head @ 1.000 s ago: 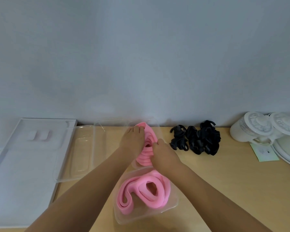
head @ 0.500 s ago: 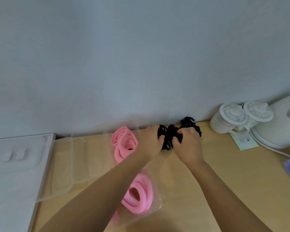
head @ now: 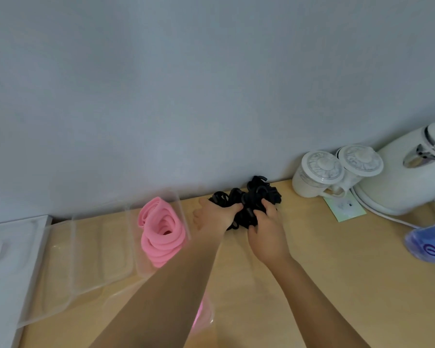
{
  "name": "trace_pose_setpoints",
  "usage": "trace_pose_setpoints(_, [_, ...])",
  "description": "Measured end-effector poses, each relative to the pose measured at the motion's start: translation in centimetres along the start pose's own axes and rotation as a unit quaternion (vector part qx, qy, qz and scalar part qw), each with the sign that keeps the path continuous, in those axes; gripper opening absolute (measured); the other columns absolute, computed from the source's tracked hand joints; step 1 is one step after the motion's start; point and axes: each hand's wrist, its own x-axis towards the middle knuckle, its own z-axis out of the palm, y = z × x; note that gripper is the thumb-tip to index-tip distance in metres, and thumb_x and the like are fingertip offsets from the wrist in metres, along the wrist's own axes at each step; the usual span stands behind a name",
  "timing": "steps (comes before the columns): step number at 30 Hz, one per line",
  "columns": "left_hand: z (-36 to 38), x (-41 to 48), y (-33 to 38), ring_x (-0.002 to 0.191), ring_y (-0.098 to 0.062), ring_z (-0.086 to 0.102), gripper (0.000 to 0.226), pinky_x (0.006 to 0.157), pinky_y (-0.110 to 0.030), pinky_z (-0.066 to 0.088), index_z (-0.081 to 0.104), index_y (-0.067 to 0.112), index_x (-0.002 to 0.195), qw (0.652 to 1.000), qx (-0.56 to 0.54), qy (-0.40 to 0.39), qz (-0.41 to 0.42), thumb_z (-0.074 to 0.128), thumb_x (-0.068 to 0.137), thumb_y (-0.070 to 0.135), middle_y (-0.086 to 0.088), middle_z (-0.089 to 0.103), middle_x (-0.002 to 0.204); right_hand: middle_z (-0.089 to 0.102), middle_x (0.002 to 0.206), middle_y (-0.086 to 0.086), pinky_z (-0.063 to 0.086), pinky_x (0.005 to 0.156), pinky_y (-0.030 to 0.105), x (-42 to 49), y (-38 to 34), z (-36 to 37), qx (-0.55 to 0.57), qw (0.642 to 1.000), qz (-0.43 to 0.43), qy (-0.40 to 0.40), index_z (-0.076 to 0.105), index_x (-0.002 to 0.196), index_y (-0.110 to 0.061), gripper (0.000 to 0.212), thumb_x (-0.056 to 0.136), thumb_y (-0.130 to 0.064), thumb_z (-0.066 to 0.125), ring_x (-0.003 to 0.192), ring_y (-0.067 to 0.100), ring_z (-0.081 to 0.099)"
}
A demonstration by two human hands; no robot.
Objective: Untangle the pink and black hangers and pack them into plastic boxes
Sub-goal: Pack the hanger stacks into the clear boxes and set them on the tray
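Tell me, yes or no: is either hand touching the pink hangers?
No, the left hand and the right hand both grip the black hangers, clear of the pink hangers.

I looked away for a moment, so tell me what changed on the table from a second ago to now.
Both hands left the pink hangers in the clear box and moved right to the black hangers; the left hand and right hand now grip that pile. The pink hangers stayed in their box, and the lidded cups stayed by the wall.

Tangled black hangers (head: 259, 194) beside clear box (head: 180, 212) of pink hangers (head: 161, 231).
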Motion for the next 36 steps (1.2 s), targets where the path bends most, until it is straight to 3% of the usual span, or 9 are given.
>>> trace_pose_setpoints(5, [0.8,-0.4,0.3,0.097,-0.022,0.057,0.090,0.082,-0.035,0.053,0.031,0.006,0.122,0.995,-0.095,-0.022,0.022,0.082,0.061,0.047,-0.005,0.056,0.112,0.017,0.153,0.011,0.012,0.109,0.020,0.0,0.6,-0.2,0.037,0.999,0.013,-0.002,0.059,0.108,-0.002,0.020,0.090,-0.004,0.052,0.141,0.023,0.013])
trace_pose_setpoints(9, [-0.1,-0.7,-0.1,0.085,-0.020,0.064,0.092,0.052,-0.027,0.054,0.047,0.001,0.117,0.994,-0.098,-0.041,0.010,0.084,0.051,0.052,-0.006,0.063,0.102,0.016,0.152,0.013,0.013,0.112,0.027,-0.7,1.0,-0.1,0.037,0.999,0.022,0.011,0.057,0.097,0.000,0.012,0.088,-0.009,0.057,0.141,0.024,0.009])
trace_pose_setpoints(12, [-0.8,-0.7,-1.0,0.075,-0.018,0.065,0.063,0.036,-0.019,0.043,0.058,0.004,0.108,0.990,-0.129,-0.049,0.018,0.082,0.063,0.042,-0.010,0.066,0.096,0.023,0.149,0.013,0.016,0.111,0.027,-1.2,0.4,0.1,0.028,0.998,0.017,0.056,0.059,0.100,0.001,0.015,0.089,-0.008,0.055,0.138,0.026,0.015])
trace_pose_setpoints(15, [-1.6,-1.1,-1.8,0.069,-0.017,0.066,0.045,0.041,-0.022,0.049,0.060,0.007,0.101,0.977,-0.193,-0.087,0.011,0.079,0.072,0.036,-0.010,0.068,0.091,0.044,0.131,0.012,0.026,0.095,0.018,-1.6,-0.7,0.0,0.050,0.996,0.017,0.077,0.054,0.111,0.001,0.022,0.091,-0.009,0.050,0.121,0.022,0.037])
trace_pose_setpoints(19, [-3.3,-2.7,-2.2,0.080,-0.020,0.070,0.063,0.052,-0.026,0.054,0.057,0.010,0.118,0.958,-0.266,-0.105,0.034,0.078,0.067,0.040,-0.009,0.069,0.098,0.050,0.088,-0.003,0.036,0.060,0.016,-2.3,-2.5,-0.7,0.236,0.964,0.100,0.073,0.047,0.112,-0.001,0.019,0.096,-0.010,0.041,0.076,0.009,0.049])
trace_pose_setpoints(21, [-4.3,-3.6,-1.9,0.074,-0.018,0.068,0.049,0.051,-0.025,0.053,0.055,0.010,0.115,0.954,-0.277,-0.092,0.066,0.076,0.075,0.029,-0.008,0.068,0.092,0.052,0.090,-0.003,0.039,0.064,0.020,-2.5,-3.2,-1.1,0.291,0.946,0.116,0.088,0.046,0.114,-0.005,0.020,0.097,-0.012,0.040,0.077,0.008,0.050])
trace_pose_setpoints(26, [-8.8,-5.4,-2.7,0.058,-0.008,0.065,0.022,0.051,-0.017,0.051,0.061,0.006,0.097,0.942,-0.295,-0.058,0.148,0.073,0.079,0.009,-0.003,0.068,0.075,0.060,0.106,0.007,0.047,0.094,0.041,-3.1,-5.5,-1.0,0.392,0.909,0.116,0.079,0.049,0.104,-0.017,0.010,0.097,-0.017,0.042,0.102,0.023,0.059])
trace_pose_setpoints(32, [-16.1,-5.3,-7.7,0.072,-0.012,0.064,0.022,0.057,-0.016,0.052,0.061,0.008,0.101,0.936,-0.307,-0.003,0.173,0.070,0.081,0.006,-0.003,0.068,0.087,0.061,0.096,0.004,0.049,0.093,0.046,-4.1,-10.5,1.4,0.402,0.914,0.049,0.023,0.050,0.097,-0.014,0.010,0.097,-0.009,0.042,0.093,0.021,0.061])
trace_pose_setpoints(36, [-21.3,-4.0,-11.8,0.079,-0.023,0.066,0.022,0.068,-0.035,0.053,0.063,0.011,0.098,0.948,-0.258,0.075,0.171,0.071,0.079,0.007,-0.005,0.072,0.089,0.063,0.100,0.010,0.048,0.094,0.047,-4.9,-12.7,3.0,0.408,0.912,0.031,-0.019,0.049,0.089,-0.021,0.018,0.096,-0.006,0.043,0.099,0.027,0.061])
